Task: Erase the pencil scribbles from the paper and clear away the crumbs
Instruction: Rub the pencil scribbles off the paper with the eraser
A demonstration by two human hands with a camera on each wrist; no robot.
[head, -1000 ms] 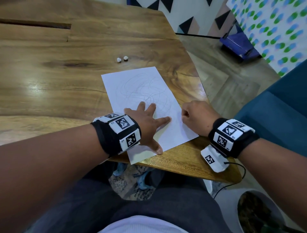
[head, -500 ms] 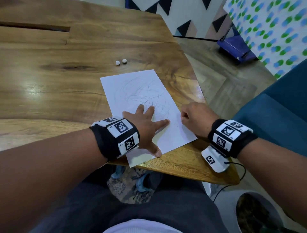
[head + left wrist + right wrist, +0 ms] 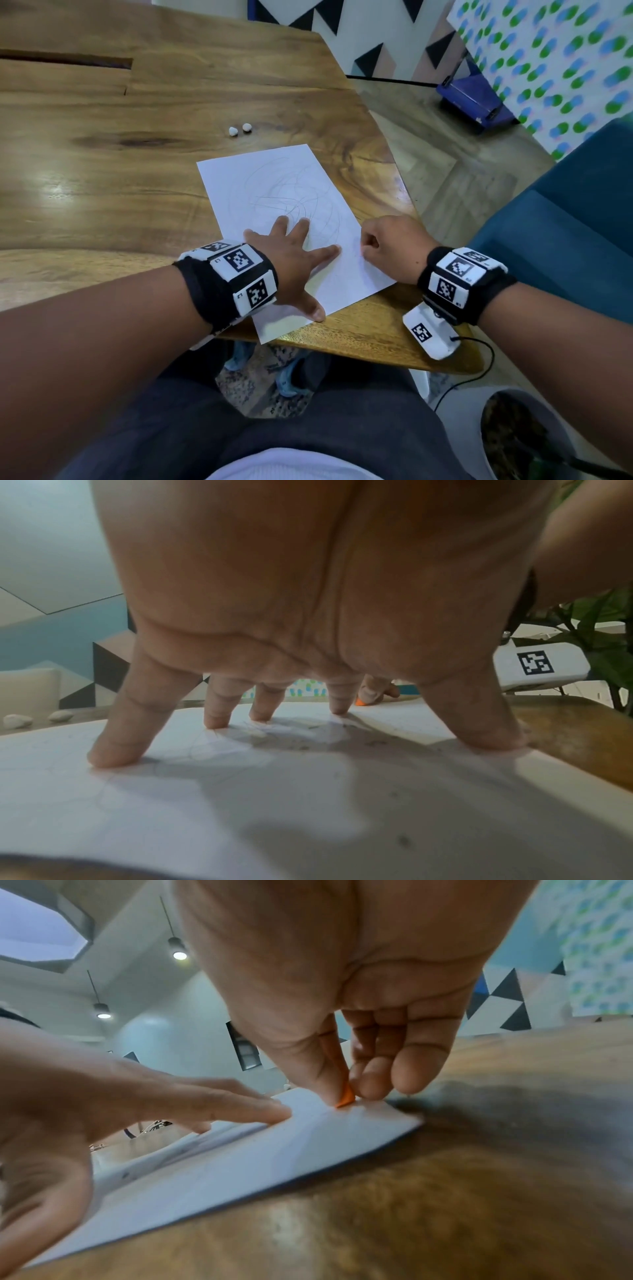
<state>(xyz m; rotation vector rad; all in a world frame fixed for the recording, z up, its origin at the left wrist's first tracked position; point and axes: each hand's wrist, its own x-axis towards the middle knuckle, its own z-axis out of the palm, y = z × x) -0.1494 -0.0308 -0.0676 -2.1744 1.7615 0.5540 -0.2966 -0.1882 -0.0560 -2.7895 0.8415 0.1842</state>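
Observation:
A white sheet of paper with faint pencil scribbles lies near the table's front right corner. My left hand presses flat on its lower half with fingers spread. My right hand pinches a small orange eraser between thumb and fingers, its tip touching the paper's right edge. The eraser also shows past my left fingers. Dark crumbs dot the paper under my palm.
Two small white lumps sit on the wooden table beyond the paper. A teal seat is at my right, a potted plant on the floor below it. The table edge runs just under my wrists.
My right hand has shifted slightly at the paper's right edge. My left hand keeps pressing the sheet in the same place.

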